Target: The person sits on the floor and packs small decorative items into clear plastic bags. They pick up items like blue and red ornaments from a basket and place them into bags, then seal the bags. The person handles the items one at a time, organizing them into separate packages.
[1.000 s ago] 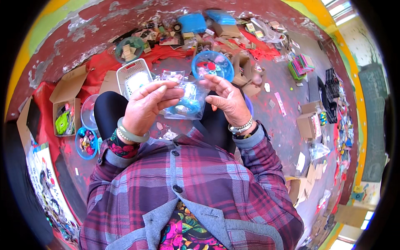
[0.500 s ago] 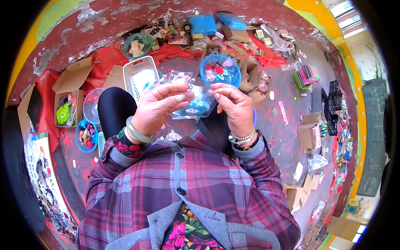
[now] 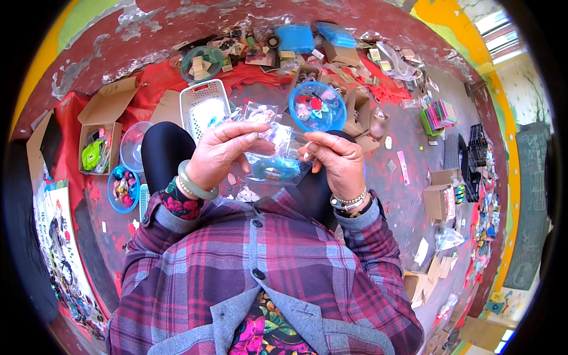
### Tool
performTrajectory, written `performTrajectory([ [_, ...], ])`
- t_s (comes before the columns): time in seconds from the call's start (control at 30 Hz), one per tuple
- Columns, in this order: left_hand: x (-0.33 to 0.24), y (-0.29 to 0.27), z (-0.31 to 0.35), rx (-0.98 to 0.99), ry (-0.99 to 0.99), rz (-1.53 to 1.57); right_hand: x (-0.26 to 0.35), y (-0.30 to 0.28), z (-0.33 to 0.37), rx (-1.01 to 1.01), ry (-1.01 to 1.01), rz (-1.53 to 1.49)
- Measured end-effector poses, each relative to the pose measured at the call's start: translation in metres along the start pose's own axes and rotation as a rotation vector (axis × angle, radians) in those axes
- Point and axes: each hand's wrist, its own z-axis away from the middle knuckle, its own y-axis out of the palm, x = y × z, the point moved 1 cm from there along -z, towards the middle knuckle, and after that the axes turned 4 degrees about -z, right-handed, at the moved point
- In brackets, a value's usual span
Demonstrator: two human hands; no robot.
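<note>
In front of my lap hangs a clear plastic bag (image 3: pixel 288 142) with a light blue item (image 3: pixel 278 168) in its lower part; glare hides what kind of item it is. My left hand (image 3: pixel 222 154) is closed at the bag's upper left, thumb and fingers together on the film. On the other side my right hand (image 3: pixel 340 161) pinches the bag's upper right edge. Just beyond the bag is a small clear packet (image 3: pixel 260 111) with something pinkish inside.
Beyond my knees stand a white perforated basket (image 3: pixel 188 112) and a blue basin (image 3: pixel 305 125) of colourful bows. To the left are an open cardboard box (image 3: pixel 89 127) and a round blue-rimmed tub (image 3: pixel 112 201). Cardboard boxes (image 3: pixel 435 201) and black crates (image 3: pixel 473 168) stand at right.
The bag has swung lower and tilted, and its blue item sits further down. My right hand has shifted slightly right and down; both hands remain at the bag.
</note>
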Motion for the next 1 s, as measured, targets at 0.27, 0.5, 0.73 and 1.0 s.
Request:
performTrajectory([
  [0.27, -0.002, -0.004, 0.002, 0.099, 0.09, 0.182, -0.005, -0.004, -0.004, 0.113, -0.013, -0.259],
  [0.5, -0.011, -0.007, 0.004, 0.066, 0.089, 0.2, -0.001, -0.003, -0.009, 0.172, -0.108, -0.077],
  [0.73, -0.002, -0.012, -0.003, -0.039, 0.173, 0.051, 0.001, -0.005, -0.012, 0.2, -0.134, -0.026],
  [1.0, -0.011, 0.003, 0.005, -0.196, 0.341, -0.199, 0.01, 0.002, -0.024, 0.034, -0.174, 0.035],
])
